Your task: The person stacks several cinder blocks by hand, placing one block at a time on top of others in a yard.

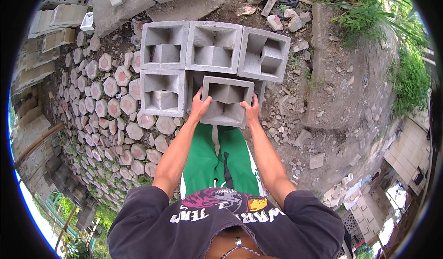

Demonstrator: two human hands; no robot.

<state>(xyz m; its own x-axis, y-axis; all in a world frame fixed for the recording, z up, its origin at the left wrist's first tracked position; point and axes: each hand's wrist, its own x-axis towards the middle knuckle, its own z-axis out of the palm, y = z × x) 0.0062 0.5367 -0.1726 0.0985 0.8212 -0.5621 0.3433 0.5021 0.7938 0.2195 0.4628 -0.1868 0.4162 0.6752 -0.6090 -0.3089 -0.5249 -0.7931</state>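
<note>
Between my two hands is a square grey concrete ventilation block (239, 83), its hollow face turned up and a slanted web inside. My left hand (200, 107) grips its left wall with the thumb over the rim. On the opposite wall my right hand (251, 110) holds on the same way. Several matching blocks sit close around it: a top-left block (144, 47), a top-middle block (189, 47), a slightly turned top-right block (287, 58) and a left block (144, 93). The held block partly covers another grey block (195, 81) beneath it.
Hexagonal pavers (123, 76) lie across the ground at left. Broken concrete slabs (184, 5) are at the far side. Rubble (295, 107) and a low concrete ledge (330, 74) lie at right, with green plants (369, 10) beyond. Stacked blocks (39, 42) line the left edge.
</note>
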